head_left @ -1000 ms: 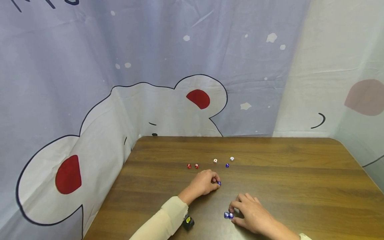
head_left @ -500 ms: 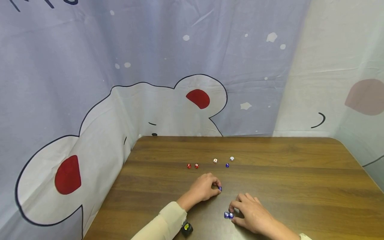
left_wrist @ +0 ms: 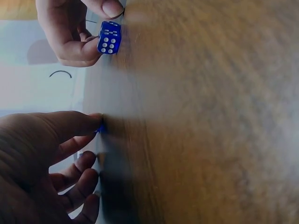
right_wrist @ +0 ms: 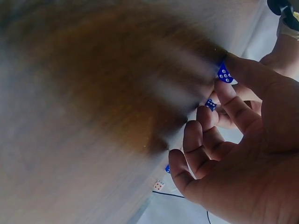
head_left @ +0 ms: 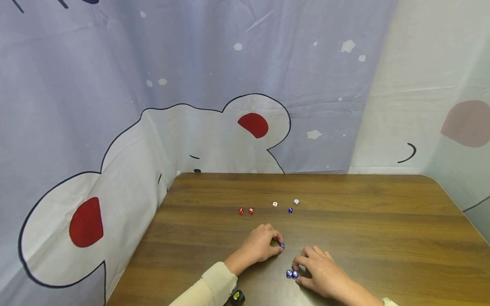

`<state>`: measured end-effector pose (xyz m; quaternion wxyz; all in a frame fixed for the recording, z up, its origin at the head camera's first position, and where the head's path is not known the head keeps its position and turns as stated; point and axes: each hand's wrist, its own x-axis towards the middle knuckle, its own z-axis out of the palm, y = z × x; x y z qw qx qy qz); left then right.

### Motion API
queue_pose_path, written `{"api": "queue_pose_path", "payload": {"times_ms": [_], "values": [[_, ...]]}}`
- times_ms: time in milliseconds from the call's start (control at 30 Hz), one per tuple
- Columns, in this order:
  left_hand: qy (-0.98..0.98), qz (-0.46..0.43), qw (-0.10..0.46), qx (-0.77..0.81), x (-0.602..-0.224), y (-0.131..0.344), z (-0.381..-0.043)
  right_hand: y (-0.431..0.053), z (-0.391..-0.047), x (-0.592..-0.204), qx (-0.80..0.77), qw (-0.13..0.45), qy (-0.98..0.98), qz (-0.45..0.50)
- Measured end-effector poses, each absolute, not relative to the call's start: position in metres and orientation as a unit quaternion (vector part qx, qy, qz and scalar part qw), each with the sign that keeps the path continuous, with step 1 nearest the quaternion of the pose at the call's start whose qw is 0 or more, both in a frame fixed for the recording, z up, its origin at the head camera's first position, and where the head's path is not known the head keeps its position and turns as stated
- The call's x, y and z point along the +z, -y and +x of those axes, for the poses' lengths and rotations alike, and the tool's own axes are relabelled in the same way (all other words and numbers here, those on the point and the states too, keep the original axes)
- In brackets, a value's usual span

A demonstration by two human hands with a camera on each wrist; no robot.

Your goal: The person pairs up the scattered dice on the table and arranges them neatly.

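My left hand pinches a blue die between thumb and index finger, low over the wooden table. In the left wrist view only a sliver of this die shows past the fingertips. Nearer the front, two blue dice sit side by side, touching. My right hand has thumb and index finger around the right one of this pair, its other fingers spread behind. White pips show on the pair's outer blue die in the left wrist view. The right wrist view shows a blue die between the right thumb and index finger.
Farther back on the table lie two red dice, two white dice and another blue die. A patterned curtain hangs behind the table's far edge. A black wrist device is on the left sleeve.
My left hand has drawn the pinched blue die toward the front and slightly right, closer to the pair. The right hand and its two dice have stayed in place.
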<state>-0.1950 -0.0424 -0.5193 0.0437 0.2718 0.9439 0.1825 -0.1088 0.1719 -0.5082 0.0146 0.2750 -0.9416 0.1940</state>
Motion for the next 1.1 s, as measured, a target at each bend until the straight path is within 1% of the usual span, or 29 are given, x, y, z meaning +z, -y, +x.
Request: {"api": "queue_pose_path", "payload": {"times_ms": [600,1100], "values": [[-0.945,0.277,0.040,0.171,-0.519,0.041,-0.182,-0.172,-0.109,-0.508,0.189,0.019,0.941,0.279],[-0.942,0.288,0.048,0.166,-0.518,0.040,-0.176,-0.172,-0.111,-0.504,0.185,-0.004,0.940,0.288]]}}
